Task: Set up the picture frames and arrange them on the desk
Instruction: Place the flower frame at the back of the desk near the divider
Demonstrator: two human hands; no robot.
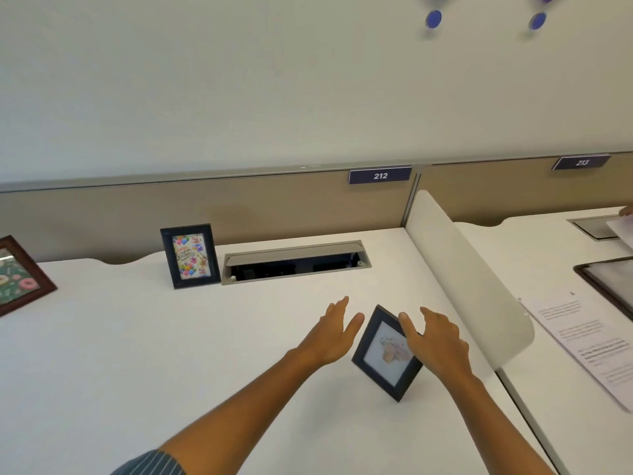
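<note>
Picture frames stand at three spots on the broad white desk (137,354), which fills the lower part of the view and backs onto a tan fabric partition (239,210) capped with a grey rail. A curved white divider panel (472,279) rises along the desk's right edge, with a neighbouring desk beyond it carrying printed paper sheets (589,344). Set into the desk near the partition is a long grey cable hatch (294,262), its lid open over a dark slot. At the far left edge, partly cut off, a brown wooden frame with a doughnut picture (24,275) leans back. Just left of the hatch, a black frame with a colourful birthday card (190,256) stands upright, facing forward. Nearer the person and toward the right, a small black frame with a pale picture (385,354) stands tilted on the desk, turned at an angle. The right hand (438,341) is over that frame's upper right edge, fingers loosely curved and thumb extended across the front; whether it actually touches is unclear. The left hand (337,332) hovers just left of the frame, fingers straight and together, holding nothing. Two dark blue number plates, 212 (380,175) and 213 (581,162), sit on the partition rail.
</note>
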